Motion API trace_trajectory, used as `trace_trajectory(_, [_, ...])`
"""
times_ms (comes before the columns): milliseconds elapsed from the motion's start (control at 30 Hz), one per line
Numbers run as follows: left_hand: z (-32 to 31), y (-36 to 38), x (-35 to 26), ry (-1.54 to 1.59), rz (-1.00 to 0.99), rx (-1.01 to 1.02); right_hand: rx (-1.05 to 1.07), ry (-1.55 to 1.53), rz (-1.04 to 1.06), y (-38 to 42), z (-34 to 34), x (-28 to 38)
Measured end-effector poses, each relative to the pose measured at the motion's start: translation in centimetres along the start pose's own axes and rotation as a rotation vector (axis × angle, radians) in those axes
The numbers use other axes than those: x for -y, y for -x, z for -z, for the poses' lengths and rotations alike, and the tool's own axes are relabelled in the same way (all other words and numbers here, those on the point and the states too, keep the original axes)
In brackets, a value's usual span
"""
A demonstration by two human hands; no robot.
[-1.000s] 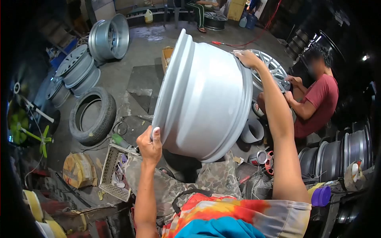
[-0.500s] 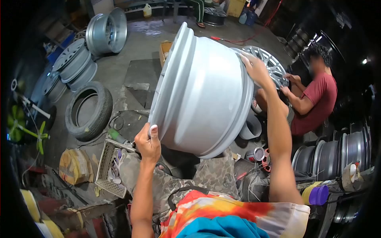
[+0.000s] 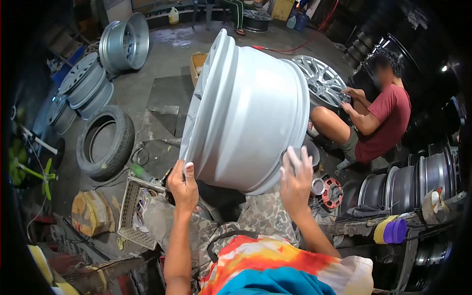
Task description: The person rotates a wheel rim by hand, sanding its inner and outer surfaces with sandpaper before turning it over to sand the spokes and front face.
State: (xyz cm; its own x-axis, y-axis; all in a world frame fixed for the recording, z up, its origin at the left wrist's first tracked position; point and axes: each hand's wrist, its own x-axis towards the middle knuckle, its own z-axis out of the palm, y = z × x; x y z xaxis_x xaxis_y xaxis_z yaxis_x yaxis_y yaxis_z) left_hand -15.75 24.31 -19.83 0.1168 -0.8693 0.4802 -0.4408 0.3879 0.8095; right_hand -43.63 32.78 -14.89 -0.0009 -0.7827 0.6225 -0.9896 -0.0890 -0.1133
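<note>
A large pale silver wheel rim [image 3: 260, 113] stands tilted above my camouflage-clad lap [image 3: 268, 214], its barrel facing me and its spoked side turned left. My left hand [image 3: 184, 189] is closed on the rim's lower left lip, thumb on the near side. At the lower right edge of the barrel is my right hand [image 3: 296, 184], fingers stretched upward and apart, with pale dust on them. A small dark patch shows beside its fingertips; I cannot make out what it is.
A co-worker in a red shirt [image 3: 386, 123] sits at the right by a spoked wheel [image 3: 322, 78]. A tire [image 3: 125, 142] and several rims [image 3: 88, 81] lie at left. A plastic crate [image 3: 129, 209] stands near my left knee, and more rims [image 3: 398, 189] line the right.
My right hand has come down from the rim's upper right edge to its lower right edge. My left hand keeps its hold on the lower left lip. The view has shifted slightly.
</note>
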Motion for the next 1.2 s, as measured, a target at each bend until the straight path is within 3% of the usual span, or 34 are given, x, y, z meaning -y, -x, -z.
trace_trajectory(100, [0.1,0.2,-0.3,0.036,0.025,0.003,-0.123,-0.007,0.101,-2.1,-1.4,-2.2])
trace_trajectory(200, [0.6,1.3,0.0,0.17,0.132,-0.015,-0.226,0.026,0.207,-12.9,-2.4,-6.2])
trace_trajectory(233, [0.5,1.4,0.0,0.25,0.155,-0.02,-0.165,0.078,0.249,-17.0,-4.6,-9.0])
trace_trajectory(267, [0.6,1.5,-0.1,0.331,0.175,-0.024,-0.002,-0.109,0.112,-21.1,-4.0,-8.5])
trace_trajectory(333, [1.2,1.6,-0.8,0.356,0.211,-0.036,0.125,-0.083,0.008,-28.2,-8.0,-9.5])
trace_trajectory(400, [1.6,1.5,-0.4,0.389,0.242,0.011,0.025,-0.238,-0.109,-31.2,-12.2,-8.7])
trace_trajectory(467, [2.1,0.9,-0.3,0.378,0.258,0.005,0.011,-0.391,-0.123,-29.2,-9.9,-2.6])
trace_trajectory(533, [2.2,0.0,-0.3,0.44,0.249,-0.014,-0.064,-0.335,0.089,-21.7,-6.2,3.3])
trace_trajectory(567, [2.5,-0.4,-0.4,0.437,0.253,-0.01,-0.242,-0.255,0.318,-16.6,-6.0,5.3])
trace_trajectory(600, [3.2,-1.3,-0.5,0.473,0.286,0.08,-0.215,-0.147,0.405,-10.9,-7.5,5.9])
trace_trajectory(667, [4.1,-2.7,-0.6,0.511,0.318,0.172,-0.055,-0.277,0.481,-2.6,-7.1,6.4])
trace_trajectory(767, [5.5,-4.2,-1.1,0.534,0.305,0.34,-0.137,-0.117,0.413,-5.5,-4.5,1.2])
trace_trajectory(833, [5.3,-5.4,-0.3,0.47,0.299,0.338,-0.211,0.044,0.269,-11.0,-3.7,-3.3])
trace_trajectory(900, [3.6,-6.8,1.7,0.434,0.272,0.303,-0.033,0.032,0.126,-17.6,-4.1,-8.3])
trace_trajectory(933, [2.7,-7.7,2.8,0.417,0.26,0.268,0.088,-0.135,-0.019,-20.8,-4.2,-9.1])
trace_trajectory(1033, [1.6,-10.4,4.2,0.176,0.167,0.235,0.179,-0.083,0.021,-27.7,-8.4,-13.0])
trace_trajectory(1133, [2.0,-12.3,6.5,0.071,0.221,0.168,0.121,-0.044,0.03,-27.2,-9.1,-12.9])
trace_trajectory(1200, [2.4,-13.3,9.9,0.044,0.276,0.131,0.037,0.182,0.086,-22.2,-6.5,-10.7])
